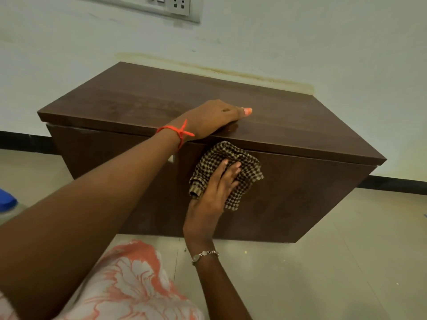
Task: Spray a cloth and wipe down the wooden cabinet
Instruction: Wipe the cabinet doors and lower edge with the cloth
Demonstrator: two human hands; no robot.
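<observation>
A low dark-brown wooden cabinet (300, 125) stands against the wall in front of me. My left hand (212, 118) lies on the front edge of its top, fingers curled over the lip and thumb stretched along the surface. My right hand (212, 195) presses a crumpled brown-and-cream checked cloth (245, 172) flat against the cabinet's front panel, just below the top edge. The fingers spread over the cloth's left half. A blue cap on a pale bottle (8, 204) shows at the far left edge, mostly cut off.
Pale tiled floor (335, 262) runs around the cabinet, with a black skirting strip (397, 184) along the wall. A switch and socket plate (171, 5) is mounted on the wall above. My patterned orange-and-white clothing (129, 285) fills the lower middle.
</observation>
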